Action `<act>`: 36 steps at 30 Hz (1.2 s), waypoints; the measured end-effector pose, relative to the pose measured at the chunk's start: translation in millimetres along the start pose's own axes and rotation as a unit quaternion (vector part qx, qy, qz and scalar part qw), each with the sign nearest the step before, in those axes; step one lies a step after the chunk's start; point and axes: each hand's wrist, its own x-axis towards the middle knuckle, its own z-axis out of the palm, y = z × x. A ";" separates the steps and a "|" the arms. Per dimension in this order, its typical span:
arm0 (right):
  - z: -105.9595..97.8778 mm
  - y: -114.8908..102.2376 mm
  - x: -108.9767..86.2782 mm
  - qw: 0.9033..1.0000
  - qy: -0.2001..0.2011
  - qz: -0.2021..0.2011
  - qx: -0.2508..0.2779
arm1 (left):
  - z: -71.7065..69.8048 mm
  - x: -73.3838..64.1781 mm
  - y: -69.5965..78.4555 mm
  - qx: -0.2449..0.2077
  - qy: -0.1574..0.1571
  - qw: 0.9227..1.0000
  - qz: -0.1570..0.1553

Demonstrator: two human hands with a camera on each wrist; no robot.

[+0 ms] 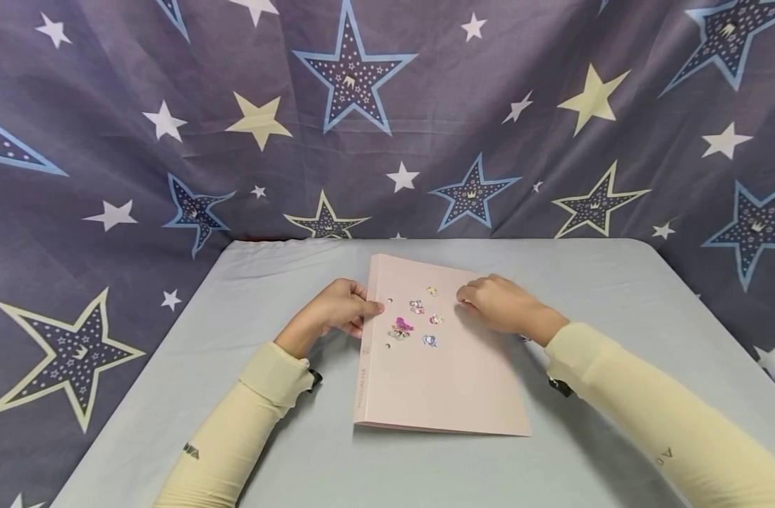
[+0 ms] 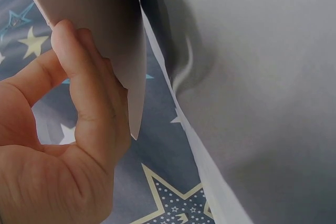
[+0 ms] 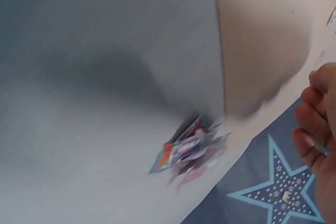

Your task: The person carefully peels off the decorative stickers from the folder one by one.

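Observation:
A pale pink file folder (image 1: 450,395) is tilted up off the table at its left side, with lettering along its spine. Small shiny stickers dot its cover, among them a magenta and teal one (image 1: 401,329), a blue one (image 1: 429,340) and a yellow one (image 1: 431,291). My left hand (image 1: 339,308) pinches the spine edge, thumb on the cover and fingers behind; the left wrist view shows those fingers against the underside. Above the cover's upper right part is my right hand (image 1: 503,303), fingers curled. Nothing shows between its fingertips, which are partly hidden.
A small pile of loose, shiny sticker pieces (image 3: 194,153) lies on the table beside the folder's right edge, mostly hidden behind the right wrist in the head view. Pale grey cloth covers the table (image 1: 622,296). A star-patterned curtain (image 1: 425,141) hangs behind and at both sides.

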 end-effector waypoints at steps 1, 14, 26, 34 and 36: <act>0.3 -1.4 1.1 1.000 0.005 -0.008 0.004 | 0.1 0.1 -0.2 -0.001 0.001 1.000 0.000; 3.5 -26.0 12.2 0.998 0.009 -0.061 -0.016 | -0.4 -1.3 -0.3 -0.002 -0.001 1.000 -0.003; 1.0 -34.5 21.2 0.998 -0.023 -0.064 -0.017 | 1.1 -0.6 1.2 -0.002 -0.001 1.000 -0.004; -2.5 -36.7 25.9 0.994 -0.044 -0.093 -0.043 | 0.4 -0.1 1.2 -0.002 -0.002 1.000 -0.005; -3.4 -37.6 26.6 0.993 -0.049 -0.095 -0.045 | 0.3 0.1 0.9 -0.003 -0.001 1.000 -0.005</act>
